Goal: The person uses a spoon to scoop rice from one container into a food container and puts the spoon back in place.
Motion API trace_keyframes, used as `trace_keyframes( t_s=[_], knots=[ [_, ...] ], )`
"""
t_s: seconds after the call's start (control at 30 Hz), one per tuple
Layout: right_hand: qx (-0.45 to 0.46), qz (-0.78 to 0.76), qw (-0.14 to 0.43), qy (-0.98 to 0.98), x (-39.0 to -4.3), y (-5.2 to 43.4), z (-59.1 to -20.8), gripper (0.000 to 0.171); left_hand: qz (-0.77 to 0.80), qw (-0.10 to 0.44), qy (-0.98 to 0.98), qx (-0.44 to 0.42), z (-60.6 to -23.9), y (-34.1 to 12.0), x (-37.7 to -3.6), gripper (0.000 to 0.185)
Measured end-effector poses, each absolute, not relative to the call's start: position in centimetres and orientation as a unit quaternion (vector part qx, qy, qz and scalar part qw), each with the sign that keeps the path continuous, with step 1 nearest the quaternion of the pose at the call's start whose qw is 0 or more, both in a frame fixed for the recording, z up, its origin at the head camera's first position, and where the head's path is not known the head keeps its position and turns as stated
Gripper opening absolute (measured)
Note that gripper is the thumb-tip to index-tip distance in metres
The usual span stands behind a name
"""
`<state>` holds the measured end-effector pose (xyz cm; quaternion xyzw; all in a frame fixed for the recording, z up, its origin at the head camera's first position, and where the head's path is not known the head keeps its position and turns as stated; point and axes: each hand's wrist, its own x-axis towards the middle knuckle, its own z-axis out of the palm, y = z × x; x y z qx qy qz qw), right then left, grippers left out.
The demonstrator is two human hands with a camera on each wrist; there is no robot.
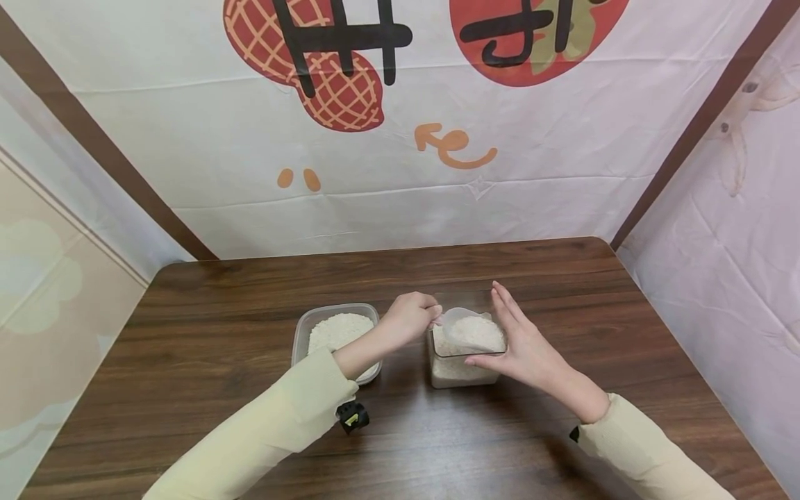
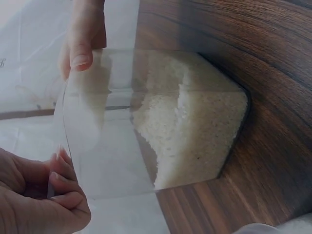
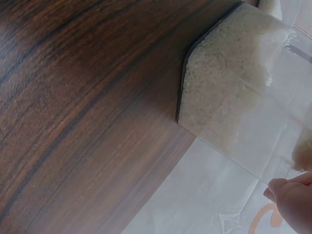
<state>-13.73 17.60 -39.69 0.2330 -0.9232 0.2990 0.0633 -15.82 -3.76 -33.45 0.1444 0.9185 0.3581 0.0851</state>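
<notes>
A clear scoop heaped with rice is just over the mouth of a clear square container. My left hand pinches the scoop's handle at the container's left side. Rice fills the container's lower part, seen through its wall. My right hand holds the container's right side near the rim, thumb in front and fingers stretched toward the back. In the left wrist view the thumb of that right hand touches the rim. Only part of the right hand shows in the right wrist view.
A translucent tub of white grains stands left of the container, partly behind my left forearm. Both sit on a dark wooden table. A printed cloth wall rises behind the table's far edge.
</notes>
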Motion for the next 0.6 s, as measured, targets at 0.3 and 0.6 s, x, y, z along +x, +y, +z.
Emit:
trace_keyframes(
  t_s=[0.3,0.6],
  knots=[
    [0.227,0.299,0.059,-0.925,-13.7,17.5,-39.6,0.114,0.389,0.077,0.909,0.127,-33.8,-4.6,-16.0,0.023],
    [0.229,0.295,0.059,-0.926,-13.7,17.6,-39.7,0.113,0.403,0.06,0.906,0.118,-33.8,-5.1,-16.0,0.025]
  ],
)
